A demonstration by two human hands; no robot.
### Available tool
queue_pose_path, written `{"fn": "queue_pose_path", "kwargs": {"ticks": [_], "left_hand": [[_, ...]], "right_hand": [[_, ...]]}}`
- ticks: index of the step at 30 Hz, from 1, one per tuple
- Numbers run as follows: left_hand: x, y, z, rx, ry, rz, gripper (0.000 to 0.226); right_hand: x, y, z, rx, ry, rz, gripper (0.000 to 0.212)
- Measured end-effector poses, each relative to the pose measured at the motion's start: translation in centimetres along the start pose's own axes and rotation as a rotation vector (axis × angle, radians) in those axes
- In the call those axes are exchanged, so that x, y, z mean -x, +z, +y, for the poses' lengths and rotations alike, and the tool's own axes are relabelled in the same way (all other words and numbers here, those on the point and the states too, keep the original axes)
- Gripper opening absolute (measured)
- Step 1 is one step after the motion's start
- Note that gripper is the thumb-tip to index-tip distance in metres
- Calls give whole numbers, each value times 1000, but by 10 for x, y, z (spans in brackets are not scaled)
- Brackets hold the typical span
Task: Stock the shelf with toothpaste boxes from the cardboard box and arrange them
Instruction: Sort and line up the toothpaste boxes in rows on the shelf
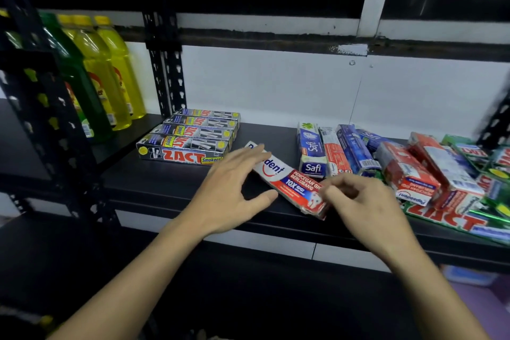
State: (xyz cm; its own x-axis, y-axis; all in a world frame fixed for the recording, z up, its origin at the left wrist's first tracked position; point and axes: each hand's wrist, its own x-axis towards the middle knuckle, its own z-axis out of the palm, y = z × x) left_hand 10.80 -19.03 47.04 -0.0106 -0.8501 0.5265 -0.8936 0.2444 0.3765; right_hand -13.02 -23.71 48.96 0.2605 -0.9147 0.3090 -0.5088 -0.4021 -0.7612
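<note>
A red and white Pepsodent toothpaste box (289, 182) lies flat and slanted in the middle of the black shelf (154, 179). My left hand (229, 190) has its fingers spread, with the fingertips resting on the box's far left end. My right hand (367, 207) is at the near right end, its curled fingers pinching that end. Several grey Zact boxes (187, 143) stand in a neat row to the left. The cardboard box is out of view.
A loose pile of Safi, Pepsodent and green Zact boxes (414, 171) covers the shelf's right side. Yellow and green bottles (105, 72) stand on the neighbouring shelf at left, behind a black slotted post (165, 74). A white wall backs the shelf.
</note>
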Motion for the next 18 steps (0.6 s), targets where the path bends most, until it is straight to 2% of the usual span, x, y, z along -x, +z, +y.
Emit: {"fn": "queue_pose_path", "kwargs": {"ticks": [4, 9, 13, 18], "left_hand": [[-16, 12, 0, -95, 26, -105, 69], [-18, 19, -5, -163, 53, -78, 60], [-18, 7, -15, -96, 84, 23, 51], [-34, -20, -47, -163, -20, 245, 46]], "right_hand": [[6, -1, -6, 274, -134, 109, 24], [6, 9, -8, 405, -202, -101, 67], [-2, 6, -17, 498, -274, -82, 60], [-31, -9, -37, 567, -389, 18, 51]]}}
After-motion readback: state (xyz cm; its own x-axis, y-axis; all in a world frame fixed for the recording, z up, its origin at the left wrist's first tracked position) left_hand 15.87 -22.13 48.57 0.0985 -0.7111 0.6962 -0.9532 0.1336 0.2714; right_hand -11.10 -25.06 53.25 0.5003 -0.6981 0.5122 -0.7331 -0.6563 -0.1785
